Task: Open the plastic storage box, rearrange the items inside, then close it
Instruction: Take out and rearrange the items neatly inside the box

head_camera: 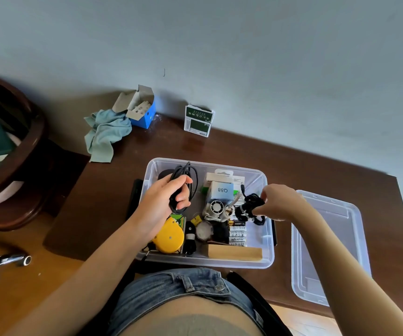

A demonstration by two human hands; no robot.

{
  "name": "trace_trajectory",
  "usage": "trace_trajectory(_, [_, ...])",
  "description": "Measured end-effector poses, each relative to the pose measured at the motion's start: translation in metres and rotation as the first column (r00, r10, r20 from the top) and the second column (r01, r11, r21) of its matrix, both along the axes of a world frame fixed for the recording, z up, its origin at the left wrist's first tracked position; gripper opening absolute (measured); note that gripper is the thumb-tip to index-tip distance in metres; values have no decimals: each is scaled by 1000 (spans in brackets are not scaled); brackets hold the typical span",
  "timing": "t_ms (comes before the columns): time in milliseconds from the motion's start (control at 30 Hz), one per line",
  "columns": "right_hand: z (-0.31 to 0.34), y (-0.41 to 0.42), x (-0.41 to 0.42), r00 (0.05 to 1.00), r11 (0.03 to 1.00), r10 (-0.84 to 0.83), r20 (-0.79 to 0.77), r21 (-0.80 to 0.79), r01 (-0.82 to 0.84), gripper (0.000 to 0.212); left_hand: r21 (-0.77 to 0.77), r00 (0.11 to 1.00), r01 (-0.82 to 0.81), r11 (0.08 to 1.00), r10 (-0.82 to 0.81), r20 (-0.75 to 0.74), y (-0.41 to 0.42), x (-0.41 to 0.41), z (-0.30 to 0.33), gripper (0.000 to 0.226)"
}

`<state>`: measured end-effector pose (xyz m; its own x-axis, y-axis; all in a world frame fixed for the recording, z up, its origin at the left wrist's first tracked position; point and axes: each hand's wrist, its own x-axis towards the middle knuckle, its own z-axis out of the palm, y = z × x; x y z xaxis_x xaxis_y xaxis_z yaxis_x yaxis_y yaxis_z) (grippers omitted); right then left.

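Brown desk carries the open storage box near its front edge; the lid lies off to its right, so opening is done. Rearranging looks underway: the left hand grips a coiled black cable over the box's far left corner, the right hand pinches a bundled cord by the right wall. Closing remains.

I was looking at a home room, prob. a bedroom or study: a dark wooden desk stood against a plain grey wall, w/ a round wooden chair, a crumpled cloth and small cardboard boxes.
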<state>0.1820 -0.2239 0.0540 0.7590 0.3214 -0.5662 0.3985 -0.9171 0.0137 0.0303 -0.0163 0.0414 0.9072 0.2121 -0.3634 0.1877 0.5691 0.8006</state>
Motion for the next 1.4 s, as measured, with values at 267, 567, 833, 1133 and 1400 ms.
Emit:
trace_trajectory(267, [-10, -11, -12, 997, 996, -36, -65, 77, 41, 31, 61, 1000, 18, 998, -17, -9, -5, 0, -4, 23])
trace_trajectory(567, [-11, -16, -18, 995, 978, -44, -91, 201, 61, 23, 93, 999, 24, 995, -20, -42, -15, -5, -2, 23])
trace_trajectory(833, [17, -26, -12, 955, 848, -214, -205, 446, 286, 26, 55, 998, 20, 998, -17, -53, -20, -7, 6, 23])
trace_trajectory(1133, [37, 24, -57, 891, 482, -88, -446, 763, 430, 26, -3, 995, 49, 999, -49, -86, -25, 1, 11, 33])
trace_trajectory(1400, [14, 54, -81, 979, 596, 5, -202, 787, 159, 16, 21, 987, 94, 995, -91, -133, -32, 7, -4, 30])
